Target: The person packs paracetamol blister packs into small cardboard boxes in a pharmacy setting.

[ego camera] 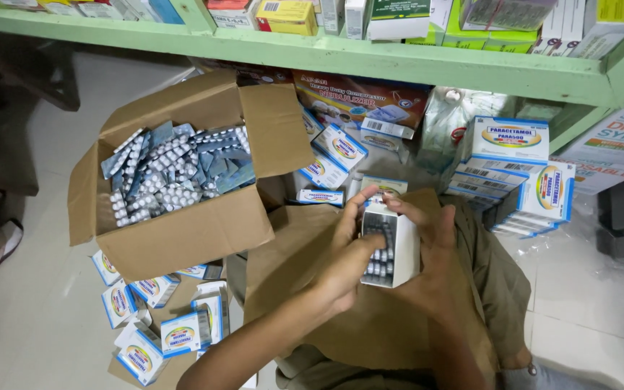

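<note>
My right hand (435, 249) holds a small white carton (404, 249) with its open side facing up. My left hand (348, 263) presses a stack of silver blister strips (379, 253) into that carton, thumb and fingers wrapped over the strips. Both hands work above a flat piece of brown cardboard (290, 253) lying across my lap. To the left stands an open brown cardboard box (182, 235) filled with several loose blister strips (175, 170).
Several small white-and-blue cartons (160, 325) lie scattered on the floor at lower left. Stacked white-and-blue cartons (514, 173) sit at right under a green shelf (399, 54) loaded with boxes. More cartons (334, 155) lean behind the brown box. Pale tiled floor (30, 318) surrounds everything.
</note>
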